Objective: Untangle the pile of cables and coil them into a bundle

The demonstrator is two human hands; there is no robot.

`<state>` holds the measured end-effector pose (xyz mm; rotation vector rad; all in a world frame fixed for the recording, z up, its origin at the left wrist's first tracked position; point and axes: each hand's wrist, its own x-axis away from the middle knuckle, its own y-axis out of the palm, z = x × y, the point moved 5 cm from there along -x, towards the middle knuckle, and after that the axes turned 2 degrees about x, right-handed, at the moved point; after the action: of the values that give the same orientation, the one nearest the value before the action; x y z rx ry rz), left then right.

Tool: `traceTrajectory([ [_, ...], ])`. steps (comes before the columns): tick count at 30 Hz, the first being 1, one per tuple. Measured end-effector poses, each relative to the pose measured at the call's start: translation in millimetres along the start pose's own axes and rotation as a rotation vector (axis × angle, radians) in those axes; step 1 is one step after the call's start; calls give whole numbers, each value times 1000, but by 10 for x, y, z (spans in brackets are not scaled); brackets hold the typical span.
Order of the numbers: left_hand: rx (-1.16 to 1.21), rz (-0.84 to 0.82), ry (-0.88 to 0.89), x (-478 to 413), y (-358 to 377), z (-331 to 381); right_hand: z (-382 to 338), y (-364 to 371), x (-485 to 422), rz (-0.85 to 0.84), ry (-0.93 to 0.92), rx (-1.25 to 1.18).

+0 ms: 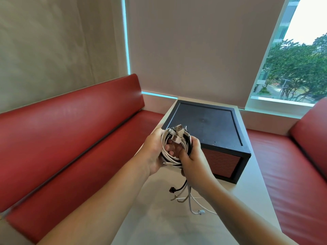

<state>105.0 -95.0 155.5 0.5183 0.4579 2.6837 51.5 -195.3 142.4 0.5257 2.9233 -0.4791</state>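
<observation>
Your left hand (153, 152) is gripping the coil of cables (171, 159) from its left side, with the fingers curling through the middle of the loop so that the fingertips (168, 147) are showing inside the ring. Your right hand (193, 160) is clasping the right side of the same coil, its fingers wrapping round the strands. You are holding the coil in the air between both hands, above the pale worktop (155, 221) and just in front of the black box (207, 124) that is sitting on it. Several USB plugs (178, 132) are sticking up from the top of the coil. Below your right hand, the loose ends (190, 202) are hanging down to the worktop, most of them white, one ending in a black plug (171, 190). A red bench (70, 138) is running along the left of the worktop, and a blind (194, 50) is covering much of the window (299, 68) behind.
</observation>
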Motion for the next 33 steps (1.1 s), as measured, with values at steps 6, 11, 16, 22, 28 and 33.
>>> traceTrajectory([
  [6,-11,-36,-39,22,28,7,-48,-46,19,-16,-95,165],
  [11,51,-10,23,52,44,3,-60,-42,36,-8,-128,172],
  [16,200,-33,59,44,89,-14,-80,-46,39,9,-170,130],
  [22,290,-50,81,-59,23,-46,-89,-82,40,37,-205,103],
  [28,283,5,107,-39,27,-67,-111,-65,83,48,-257,77],
  [33,368,26,128,-24,40,-69,-137,-52,83,39,-273,88],
])
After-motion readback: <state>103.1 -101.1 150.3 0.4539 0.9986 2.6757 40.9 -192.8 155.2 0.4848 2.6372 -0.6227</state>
